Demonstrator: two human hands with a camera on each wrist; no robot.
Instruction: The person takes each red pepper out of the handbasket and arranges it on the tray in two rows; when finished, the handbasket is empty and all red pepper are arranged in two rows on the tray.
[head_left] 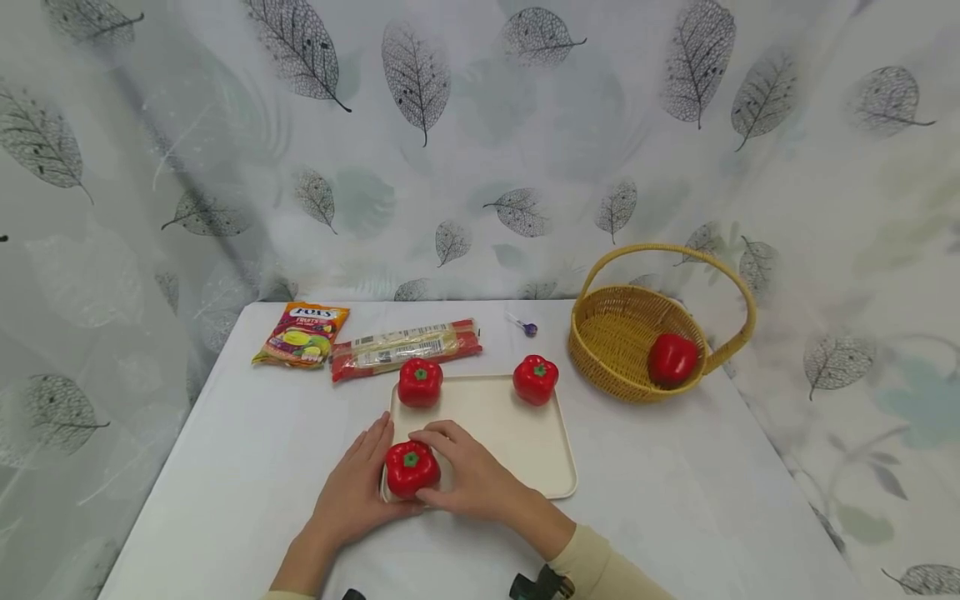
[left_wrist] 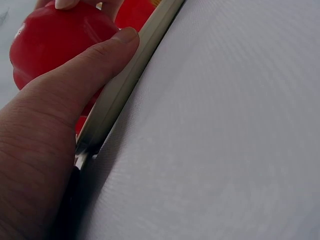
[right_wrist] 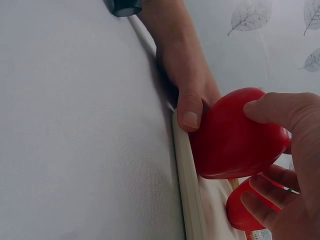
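A red bell pepper (head_left: 412, 468) with a green stem top sits at the near left corner of a cream tray (head_left: 517, 433). My right hand (head_left: 480, 477) grips it from the right; in the right wrist view the thumb lies on the pepper's side (right_wrist: 240, 135). Against the tray's left side rests my left hand (head_left: 358, 492), its fingers straight and its thumb along the tray's front rim, as the left wrist view shows. Two more red bell peppers stand on the tray, one at the far left corner (head_left: 420, 382) and one at the far right (head_left: 536, 380).
Right of the tray stands a wicker basket (head_left: 611, 367) with a tall handle, holding a red bell pepper (head_left: 672, 360). Along the table's back lie a candy bag (head_left: 302, 335), a long red-ended packet (head_left: 407, 347) and a small purple-headed item (head_left: 529, 330). A leaf-patterned curtain hangs behind.
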